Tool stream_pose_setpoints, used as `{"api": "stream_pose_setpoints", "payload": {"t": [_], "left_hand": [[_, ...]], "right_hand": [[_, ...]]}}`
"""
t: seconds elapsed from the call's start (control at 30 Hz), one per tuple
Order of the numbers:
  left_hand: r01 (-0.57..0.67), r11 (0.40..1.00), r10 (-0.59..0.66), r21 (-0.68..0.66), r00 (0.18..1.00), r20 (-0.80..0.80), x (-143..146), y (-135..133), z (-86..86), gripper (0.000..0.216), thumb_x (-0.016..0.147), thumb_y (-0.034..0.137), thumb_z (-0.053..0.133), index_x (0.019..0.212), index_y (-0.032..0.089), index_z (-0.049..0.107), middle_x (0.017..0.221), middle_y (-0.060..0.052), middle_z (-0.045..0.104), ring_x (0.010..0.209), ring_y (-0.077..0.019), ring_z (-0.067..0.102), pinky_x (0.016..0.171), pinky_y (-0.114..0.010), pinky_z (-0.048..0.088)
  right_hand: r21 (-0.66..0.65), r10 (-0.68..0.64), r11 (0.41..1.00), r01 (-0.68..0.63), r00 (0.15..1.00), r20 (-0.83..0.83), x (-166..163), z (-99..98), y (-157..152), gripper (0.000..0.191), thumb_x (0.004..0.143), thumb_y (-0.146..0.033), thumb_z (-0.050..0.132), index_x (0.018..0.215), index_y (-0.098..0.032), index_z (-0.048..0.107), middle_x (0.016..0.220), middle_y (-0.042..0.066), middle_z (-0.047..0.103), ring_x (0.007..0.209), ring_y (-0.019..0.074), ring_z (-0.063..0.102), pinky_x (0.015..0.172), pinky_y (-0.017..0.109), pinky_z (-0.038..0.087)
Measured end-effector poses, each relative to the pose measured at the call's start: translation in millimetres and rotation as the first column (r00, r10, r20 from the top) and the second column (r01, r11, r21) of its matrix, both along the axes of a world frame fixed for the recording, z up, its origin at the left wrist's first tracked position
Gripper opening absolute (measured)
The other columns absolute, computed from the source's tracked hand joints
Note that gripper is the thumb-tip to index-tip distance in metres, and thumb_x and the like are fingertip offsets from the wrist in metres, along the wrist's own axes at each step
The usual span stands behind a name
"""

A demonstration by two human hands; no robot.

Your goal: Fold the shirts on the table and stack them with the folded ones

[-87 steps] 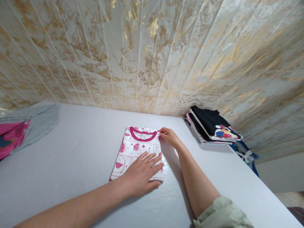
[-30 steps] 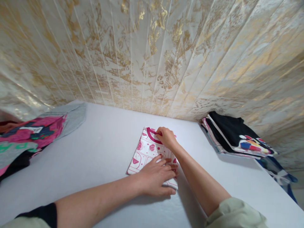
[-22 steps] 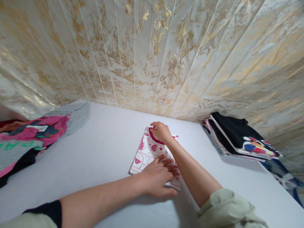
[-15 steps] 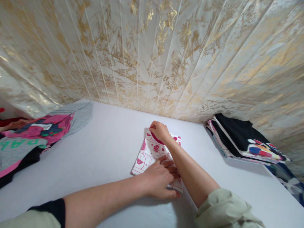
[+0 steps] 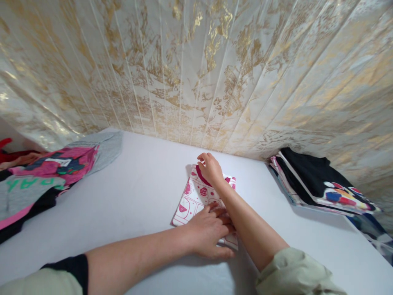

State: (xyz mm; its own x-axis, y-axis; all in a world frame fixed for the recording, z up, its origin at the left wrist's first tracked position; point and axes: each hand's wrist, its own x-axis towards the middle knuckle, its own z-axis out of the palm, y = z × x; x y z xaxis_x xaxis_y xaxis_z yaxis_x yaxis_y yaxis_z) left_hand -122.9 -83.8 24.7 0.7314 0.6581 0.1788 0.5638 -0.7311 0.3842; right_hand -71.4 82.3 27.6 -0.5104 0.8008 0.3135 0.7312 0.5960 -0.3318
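Note:
A folded white T-shirt (image 5: 183, 208) with dark pink prints and a dark pink collar lies on the white table. My left hand (image 5: 208, 232) rests flat on its lower right part, fingers spread, covering some of the print. Over the collar at the far edge is my right hand (image 5: 211, 168). Its fingers are loosely bent and apart, with nothing seen between them. My right forearm passes over the shirt's right side and hides part of it.
A stack of folded clothes, topped by a black shirt (image 5: 307, 168), sits at the right. Loose clothes, among them a grey and pink garment (image 5: 76, 159), lie in a heap at the left. A white and gold curtain (image 5: 196, 82) hangs behind the table (image 5: 138, 180).
My right hand has let go of the shirt's collar edge and its fingers have lifted and parted. The left hand stays on the shirt. The view has shifted slightly.

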Motion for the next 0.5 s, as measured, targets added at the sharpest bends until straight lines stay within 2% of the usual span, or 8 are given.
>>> {"api": "stream_pose_setpoints", "payload": {"t": [0.1,0.2,0.3,0.4,0.5], "left_hand": [[0.001,1.000,-0.001,0.006,1.000,-0.004,0.1,0.3,-2.2,0.048,0.083,0.057,0.057,0.115,0.022,0.064,0.128,-0.008,0.061,0.125,-0.0298,0.047,0.110,-0.049,0.027],[-0.010,1.000,0.010,0.024,1.000,0.005,0.8,0.1,-3.0,0.048,0.082,0.056,0.059,0.116,0.022,0.063,0.128,-0.008,0.062,0.126,-0.0299,0.046,0.111,-0.048,0.025],[-0.016,1.000,0.016,0.008,1.000,0.007,0.9,-0.7,-2.0,0.054,0.084,0.056,0.056,0.125,0.021,0.058,0.134,-0.009,0.058,0.128,-0.0296,0.045,0.110,-0.048,0.026],[0.000,1.000,0.000,-0.009,1.000,0.011,0.0,-1.2,-0.4,0.058,0.086,0.058,0.053,0.131,0.021,0.053,0.140,-0.009,0.053,0.131,-0.0300,0.042,0.111,-0.047,0.025],[0.007,1.000,-0.007,-0.007,1.000,0.021,-0.7,-1.3,0.8,0.059,0.085,0.059,0.054,0.131,0.021,0.053,0.138,-0.008,0.055,0.131,-0.0299,0.042,0.113,-0.046,0.024]], "right_hand": [[0.009,0.054,0.998,-0.056,0.992,0.117,-3.2,-3.1,-4.7,0.018,0.091,-0.025,0.053,0.108,-0.023,0.060,0.108,0.006,0.060,0.101,0.0203,0.054,0.086,0.031,0.039],[-0.018,0.021,1.000,-0.018,0.979,0.205,-8.2,-3.7,-3.9,0.018,0.093,-0.031,0.052,0.107,-0.022,0.060,0.109,0.008,0.060,0.103,0.0221,0.053,0.087,0.033,0.038],[-0.052,0.009,0.999,0.001,0.980,0.200,-6.4,5.0,-1.1,0.023,0.095,-0.031,0.049,0.113,-0.021,0.060,0.113,0.010,0.060,0.105,0.0218,0.054,0.089,0.034,0.038],[-0.012,-0.004,1.000,0.006,0.991,0.133,1.4,15.9,-6.5,0.028,0.098,-0.025,0.042,0.120,-0.019,0.059,0.117,0.010,0.060,0.109,0.0215,0.053,0.093,0.033,0.037],[0.013,0.088,0.996,-0.092,0.979,0.186,7.8,18.5,-20.1,0.031,0.099,-0.021,0.038,0.117,-0.021,0.063,0.118,0.010,0.062,0.110,0.0215,0.053,0.097,0.035,0.035]]}}
